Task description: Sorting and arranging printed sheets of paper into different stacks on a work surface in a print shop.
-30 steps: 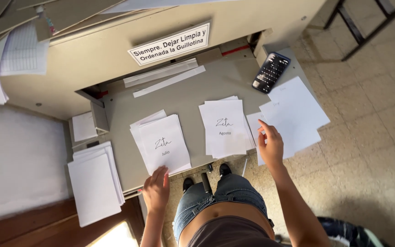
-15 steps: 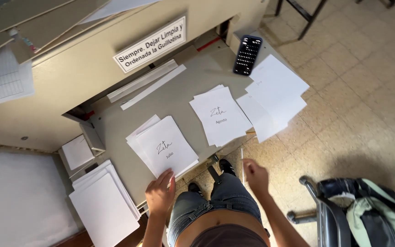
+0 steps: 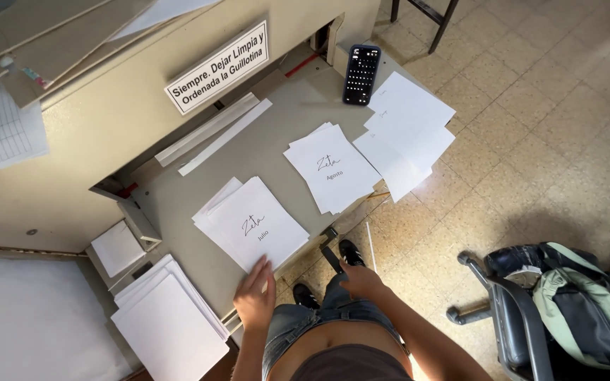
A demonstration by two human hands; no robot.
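So the left hand (image 3: 254, 298) was flat on the bench (image 3: 277, 134), fingers spread and loose, not gripping anything, with its fingertips (image 3: 262, 268) touching the near corner of the near-left paper stack (image 3: 252, 222). That stack sat on the grey bed of the paper cutter, top sheet with a handwritten word and a small printed one under it. Its long axis ran from near-left to far-right-ish, turned a bit off square with the bench edge, and the sheets underneath were fanned out to the far left.

The right hand (image 3: 361, 281) was off the bench, hovering low over the person's jeans near the bench's front edge, grip relaxed and empty as far as I could tell.

The second lettered stack (image 3: 332, 168) lay to the right and farther off, tilted much the same way. Just right of it was a loose spread of blank sheets (image 3: 407, 127) hanging over the bench edge, and a dark phone (image 3: 361, 74) at the far end touching them. Another blank stack (image 3: 171, 321) sat lower at the near left. A chair with a green backpack (image 3: 587, 310) stood on the tiled floor at the right.
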